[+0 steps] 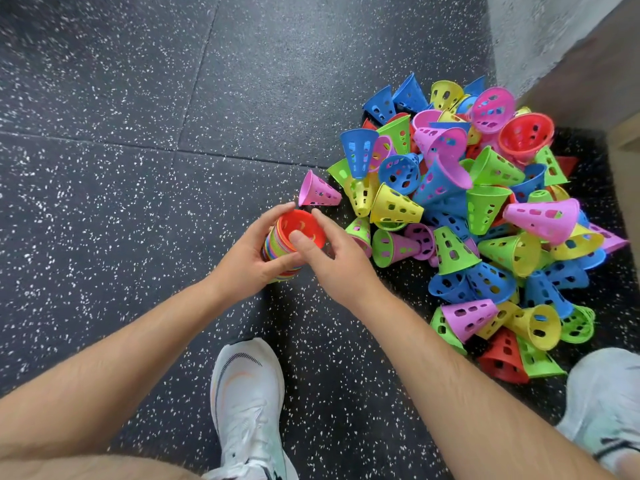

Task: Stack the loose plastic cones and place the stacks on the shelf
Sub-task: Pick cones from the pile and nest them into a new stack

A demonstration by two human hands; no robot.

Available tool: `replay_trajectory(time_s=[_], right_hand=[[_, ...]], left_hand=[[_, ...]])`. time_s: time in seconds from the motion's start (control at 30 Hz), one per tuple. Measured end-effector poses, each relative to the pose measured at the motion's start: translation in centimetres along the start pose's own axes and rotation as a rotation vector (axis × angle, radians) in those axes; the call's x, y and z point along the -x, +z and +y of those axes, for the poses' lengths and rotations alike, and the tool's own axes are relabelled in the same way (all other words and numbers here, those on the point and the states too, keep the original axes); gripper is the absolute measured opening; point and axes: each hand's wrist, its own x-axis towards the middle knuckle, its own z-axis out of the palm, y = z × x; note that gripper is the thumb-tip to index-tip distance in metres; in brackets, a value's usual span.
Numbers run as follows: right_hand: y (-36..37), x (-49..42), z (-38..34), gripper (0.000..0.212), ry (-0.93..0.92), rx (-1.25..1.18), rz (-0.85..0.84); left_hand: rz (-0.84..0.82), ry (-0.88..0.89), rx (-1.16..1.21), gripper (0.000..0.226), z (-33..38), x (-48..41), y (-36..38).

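left hand [249,254]: fingers curled round stack of nested cones [277,245], above the floor [138,202] | right hand [332,258]: thumb on rim of top red cone [306,225], apparently pinching it, far fingertips hidden | loose cones pile [485,220]: floor's right edge, by wall corner | pink cone [317,190]: on its side, just left of pile

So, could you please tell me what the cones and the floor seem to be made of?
The cones, loose and in the held stack, look like thin moulded plastic: bright uniform colours, slight sheen, clean slots. The floor looks like matte rubber tile, black with white flecks and seams, though I cannot be sure.
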Motion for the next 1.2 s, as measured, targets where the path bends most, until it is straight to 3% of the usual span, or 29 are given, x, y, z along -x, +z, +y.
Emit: replay_trajectory(time_s=[0.1,0.17,0.3,0.43,0.63,0.77,0.93,1.13,1.2], right_hand=[[-1.2,-0.2,1.4,0.042,-0.084,0.218,0.229],[-2.0,0.1,3.3,0.026,-0.110,0.386,0.288],[-2.6,0.9,6.5,0.031,-0.014,0.701,0.190],[-2.7,0.8,6.5,0.040,-0.024,0.762,0.187],[-3.1,1.0,5.6,0.060,-0.135,0.521,0.320],[-3.3,0.9,4.0,0.057,-0.153,0.247,0.457],[-3.6,0.6,1.8,0.065,-0.156,0.125,0.558],[-3.6,0.3,-0.4,0.045,-0.111,-0.189,0.550],[-3.3,0.1,-0.5,0.041,-0.143,-0.152,0.516]], left_hand=[[0.009,0.003,-0.007,0.071,0.0,-0.2,0.3],[0.006,0.002,-0.003,0.069,0.1,-0.3,0.1],[-0.007,-0.008,-0.033,0.070,0.1,-0.3,-0.2],[-0.027,-0.012,-0.039,0.072,0.0,-0.3,0.3],[-0.031,-0.008,-0.020,0.074,-0.2,-0.4,0.4],[-0.026,0.006,-0.020,0.076,-0.1,-0.4,0.4],[-0.036,0.016,-0.042,0.077,-0.6,-0.6,0.4],[-0.034,0.042,-0.066,0.075,-0.8,-0.8,0.2],[-0.046,0.039,-0.059,0.076,-0.9,-0.8,0.2]])
